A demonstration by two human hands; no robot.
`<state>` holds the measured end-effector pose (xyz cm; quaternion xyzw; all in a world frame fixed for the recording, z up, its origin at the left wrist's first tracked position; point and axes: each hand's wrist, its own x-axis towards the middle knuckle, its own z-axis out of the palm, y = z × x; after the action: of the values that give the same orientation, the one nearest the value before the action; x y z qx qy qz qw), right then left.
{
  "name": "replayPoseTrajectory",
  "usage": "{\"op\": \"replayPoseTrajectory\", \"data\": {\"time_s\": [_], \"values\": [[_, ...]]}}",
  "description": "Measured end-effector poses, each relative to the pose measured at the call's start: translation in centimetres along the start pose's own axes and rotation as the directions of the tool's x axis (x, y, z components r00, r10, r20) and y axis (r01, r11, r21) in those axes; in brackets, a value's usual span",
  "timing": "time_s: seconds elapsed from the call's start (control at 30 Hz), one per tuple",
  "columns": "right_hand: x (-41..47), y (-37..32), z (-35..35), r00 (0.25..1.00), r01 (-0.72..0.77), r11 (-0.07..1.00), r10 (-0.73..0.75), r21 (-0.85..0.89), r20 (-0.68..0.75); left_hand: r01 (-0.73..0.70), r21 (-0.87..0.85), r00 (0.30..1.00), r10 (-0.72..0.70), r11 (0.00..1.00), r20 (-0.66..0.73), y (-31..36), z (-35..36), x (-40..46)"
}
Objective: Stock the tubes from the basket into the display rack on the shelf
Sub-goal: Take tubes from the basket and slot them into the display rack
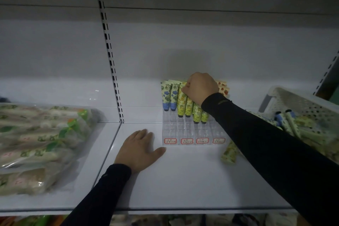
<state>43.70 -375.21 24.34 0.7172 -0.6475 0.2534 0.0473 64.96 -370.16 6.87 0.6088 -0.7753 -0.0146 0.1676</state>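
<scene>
Reaching into the clear display rack (192,134) on the white shelf (183,180), right hand (199,87) curled, pinching a yellow tube (182,97) in the back row, left hand (140,149) spread flat beside the rack, more tubes (291,121) lying in the white basket (300,102) at right.

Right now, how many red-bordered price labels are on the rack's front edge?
4, in a row along the display rack's front: far left, centre-left, centre-right, far right. None looks hidden.
</scene>
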Motion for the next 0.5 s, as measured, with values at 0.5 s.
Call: {"op": "replayPoseTrajectory", "data": {"time_s": [0.5], "values": [[-4.8, 5.3, -3.7, 0.950, 0.162, 0.955, -0.082, 0.250, -0.302, 0.073, -0.220, 0.990, -0.098, 0.973, -0.105, 1.6, -2.2, -1.2]]}}
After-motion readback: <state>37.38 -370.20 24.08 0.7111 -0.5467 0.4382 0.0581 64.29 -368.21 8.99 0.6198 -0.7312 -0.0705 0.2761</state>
